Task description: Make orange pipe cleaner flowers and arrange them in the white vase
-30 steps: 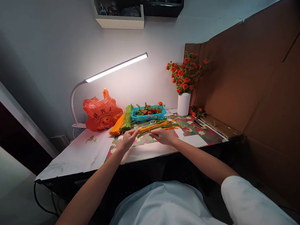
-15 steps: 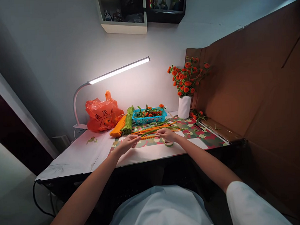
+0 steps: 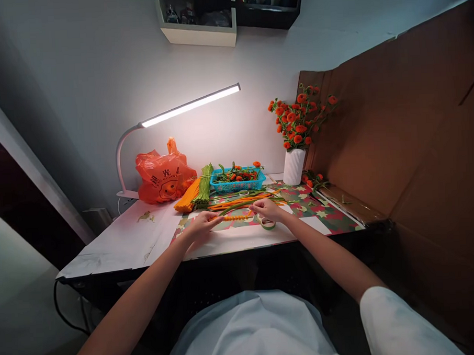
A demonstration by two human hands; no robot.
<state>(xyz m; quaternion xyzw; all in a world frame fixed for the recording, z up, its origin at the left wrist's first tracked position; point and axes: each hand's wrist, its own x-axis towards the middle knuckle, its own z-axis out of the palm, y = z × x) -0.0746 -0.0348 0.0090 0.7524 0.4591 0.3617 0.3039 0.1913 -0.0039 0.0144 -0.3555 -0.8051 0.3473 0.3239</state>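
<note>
An orange pipe cleaner (image 3: 235,218), wound into a row of small coils, stretches level between my two hands above the front of the table. My left hand (image 3: 202,224) is closed round its left end. At the other end, the fingers of my right hand (image 3: 266,210) pinch together on a short orange tail of it. A roll of green tape (image 3: 268,224) lies just below my right hand. Behind my hands, loose orange and green pipe cleaners (image 3: 238,202) are spread across the patterned sheet.
Bundles of orange pipe cleaners (image 3: 186,197) and green pipe cleaners (image 3: 204,187) lie beside a red plastic bag (image 3: 164,175). Behind stand a blue basket (image 3: 237,186) of flowers and a white vase (image 3: 293,167). A lit lamp (image 3: 190,105) reaches overhead; cardboard (image 3: 395,128) walls the right.
My right hand has shifted its pinch, and an orange tail now rises from the coils to its fingers. A thin pale rod seen there before no longer shows. The view tilted slightly.
</note>
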